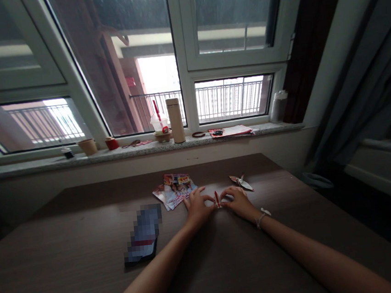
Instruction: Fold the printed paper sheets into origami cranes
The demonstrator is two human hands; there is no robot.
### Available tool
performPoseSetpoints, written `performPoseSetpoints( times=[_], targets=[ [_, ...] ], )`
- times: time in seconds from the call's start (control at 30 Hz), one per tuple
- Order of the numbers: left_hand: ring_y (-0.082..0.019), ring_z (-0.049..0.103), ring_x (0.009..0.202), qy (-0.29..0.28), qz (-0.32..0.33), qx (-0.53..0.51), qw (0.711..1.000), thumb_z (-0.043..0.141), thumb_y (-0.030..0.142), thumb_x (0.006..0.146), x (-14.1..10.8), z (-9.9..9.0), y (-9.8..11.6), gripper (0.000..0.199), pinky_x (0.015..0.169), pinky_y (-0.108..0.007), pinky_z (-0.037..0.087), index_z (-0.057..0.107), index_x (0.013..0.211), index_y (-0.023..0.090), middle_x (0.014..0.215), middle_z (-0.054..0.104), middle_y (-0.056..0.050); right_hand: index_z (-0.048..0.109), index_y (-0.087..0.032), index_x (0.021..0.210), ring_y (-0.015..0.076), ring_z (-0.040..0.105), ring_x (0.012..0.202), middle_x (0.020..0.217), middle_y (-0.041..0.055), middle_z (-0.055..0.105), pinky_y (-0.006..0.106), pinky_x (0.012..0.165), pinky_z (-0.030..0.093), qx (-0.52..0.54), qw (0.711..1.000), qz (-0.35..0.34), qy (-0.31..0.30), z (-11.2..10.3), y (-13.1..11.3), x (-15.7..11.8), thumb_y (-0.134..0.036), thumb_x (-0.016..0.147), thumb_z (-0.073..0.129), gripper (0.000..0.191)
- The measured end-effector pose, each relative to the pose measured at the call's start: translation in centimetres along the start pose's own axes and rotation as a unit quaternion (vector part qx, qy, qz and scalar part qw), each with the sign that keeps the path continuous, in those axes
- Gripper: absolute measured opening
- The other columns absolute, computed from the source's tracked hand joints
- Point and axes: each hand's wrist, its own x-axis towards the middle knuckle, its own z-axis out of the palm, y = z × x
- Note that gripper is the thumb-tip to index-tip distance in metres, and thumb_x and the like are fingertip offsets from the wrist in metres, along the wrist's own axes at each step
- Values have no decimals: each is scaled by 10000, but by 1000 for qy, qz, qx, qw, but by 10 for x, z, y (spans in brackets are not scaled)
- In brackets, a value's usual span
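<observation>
Round red logo (165,129) on cup (156,123), above centre: illegible. Left hand (198,207) and right hand (238,202) pinch small folded paper (218,201), lower centre; printed sheets (177,192), phone (144,236) lie left of centre.

Single head-worn view, facing forward and down, over nearby table (234,262), toward window (179,42)

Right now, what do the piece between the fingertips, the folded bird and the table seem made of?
Piece: probably paper, from its thin pointed flap; finish too small to judge.
Bird: likely printed paper, perhaps smooth; pointed wings and coloured patches show.
Table: wood or wood-look laminate, low sheen; streaky grain shows.
</observation>
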Motion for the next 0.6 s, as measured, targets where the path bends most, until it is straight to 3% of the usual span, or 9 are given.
performPoseSetpoints(
  times=[0.17, 0.6],
  targets=[
    [-321, 365, 1356, 7, 5, 8, 1000, 760, 357, 759, -1, 0, -1, 91, 1130, -624, 164, 774, 814, 285, 1412, 530, -28, 769, -285, 904, 255, 548, 1091, 1058, 30, 695, 380, 985, 333, -4, 1000, -3, 3, 1, 1, 1, -337, 744, 720, 174],
    [-289, 328, 1379, 8, 88, 48, 995, 748, 286, 787, -8, -5, -4, 57, 1163, -622, 98, 760, 840, 303, 1452, 492, -10, 767, -277, 806, 237, 561, 1079, 989, 14, 714, 383, 1006, 303, 11, 1000, -5, -4, 1, 2, 2, -247, 746, 695, 98]
  ],
)
